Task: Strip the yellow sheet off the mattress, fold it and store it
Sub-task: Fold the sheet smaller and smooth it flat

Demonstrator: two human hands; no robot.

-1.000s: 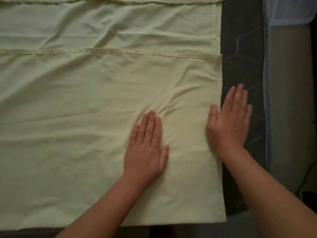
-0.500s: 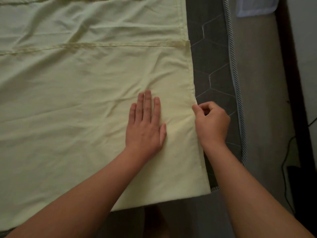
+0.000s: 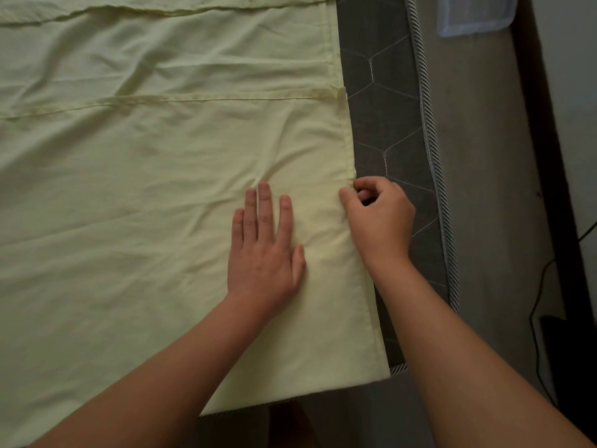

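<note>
Folding step: judged mid-fold. The yellow sheet [image 3: 145, 189] lay doubled, with stitched hems stacked across the upper part of the frame. Storing had not begun.
Sheet position: spread flat on the mattress [image 3: 384, 118], it filled the left and centre of the frame. Its right edge ran top to bottom beside a bare strip of dark quilting.
Left hand: the left hand [image 3: 265, 250] lay palm down at lower centre, fingers straight, pressing the cloth and gripping nothing.
Right hand: the right hand [image 3: 379, 218] sat at the sheet's right hem, just right of centre. Its fingers were curled, with thumb and forefinger pinching the edge. How many layers it caught could not be told.
Handling (judged): thin, light, limp cloth that creased readily. It would sag and drift if lifted from one point. Not fragile.
Where to hold (judged): at the hem or the corners, where stitching gives more to pinch, taking all layers together while the flat hand anchors.
Risk (judged): the layers could slip so that the edges no longer match, and the wrinkles above the left hand could get trapped in the fold.
Surroundings: bare floor [image 3: 484, 189] lay right of the mattress, a pale plastic container [image 3: 475, 14] sat at upper right, and a dark cable [image 3: 536, 318] ran along the right edge.
</note>
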